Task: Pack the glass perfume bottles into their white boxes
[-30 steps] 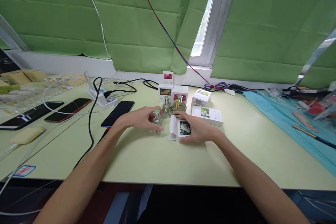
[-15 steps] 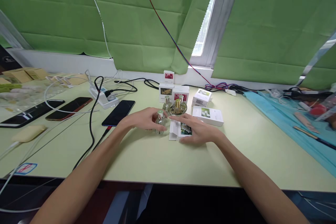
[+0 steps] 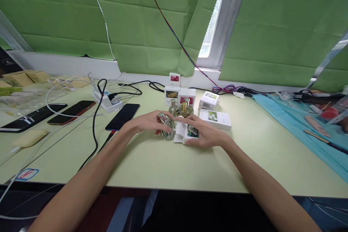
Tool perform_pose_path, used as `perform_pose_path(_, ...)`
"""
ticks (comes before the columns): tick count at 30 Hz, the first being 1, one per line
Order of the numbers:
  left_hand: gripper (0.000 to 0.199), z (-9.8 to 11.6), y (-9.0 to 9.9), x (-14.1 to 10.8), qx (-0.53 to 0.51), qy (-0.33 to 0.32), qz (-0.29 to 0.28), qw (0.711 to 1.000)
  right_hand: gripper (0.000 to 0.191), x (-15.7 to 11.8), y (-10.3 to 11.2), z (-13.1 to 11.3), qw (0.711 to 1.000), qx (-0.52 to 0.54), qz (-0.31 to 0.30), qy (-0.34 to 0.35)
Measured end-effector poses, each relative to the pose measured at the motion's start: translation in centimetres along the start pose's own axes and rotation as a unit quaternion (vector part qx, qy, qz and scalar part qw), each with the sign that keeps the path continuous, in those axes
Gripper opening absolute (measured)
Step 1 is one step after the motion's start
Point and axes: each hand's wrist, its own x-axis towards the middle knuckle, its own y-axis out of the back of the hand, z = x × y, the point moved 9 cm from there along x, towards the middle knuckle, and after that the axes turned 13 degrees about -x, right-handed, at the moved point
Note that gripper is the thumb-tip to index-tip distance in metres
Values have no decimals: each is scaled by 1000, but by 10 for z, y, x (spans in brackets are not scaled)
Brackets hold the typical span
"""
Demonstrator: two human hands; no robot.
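My left hand (image 3: 152, 122) is closed around a glass perfume bottle (image 3: 168, 130), which tilts with its cap to the upper left. Right beside it, my right hand (image 3: 203, 132) grips a white perfume box (image 3: 192, 131) printed with white flowers. That box lies on the table, its open flap end facing the bottle. Just behind the hands stand two more perfume bottles, one slim (image 3: 172, 108) and one wider with a gold cap (image 3: 185, 108). Part of the wider bottle is hidden by my right hand.
White boxes with flower pictures (image 3: 172, 96) stand behind the bottles; others (image 3: 215, 119) lie to the right. Phones (image 3: 123, 116), a power strip (image 3: 108, 104) and cables occupy the left. A blue plastic sheet (image 3: 304, 127) covers the right side of the table (image 3: 174, 170).
My left hand has tipped the perfume bottle from upright to slanting, its cap now toward the left and its base toward the box. My right hand and the box have shifted only slightly.
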Motion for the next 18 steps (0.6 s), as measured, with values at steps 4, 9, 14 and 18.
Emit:
perform_pose_path(4, 60, 5, -3, 1, -54, -24, -16, 998, 79, -1, 6, -1, 1000, 10, 22, 2)
perform_pose_path(9, 59, 12, -4, -2, -99, -34, -15, 994, 74, -2, 15, -6, 998, 18, 63, 16)
perform_pose_path(14, 65, 11, -9, -1, -159, -24, -26, 987, 73, -2, 20, -7, 994, 15, 99, 32)
perform_pose_path(18, 67, 11, -15, 0, -200, -21, -38, 979, 69, -2, 23, -6, 993, 21, 115, 24)
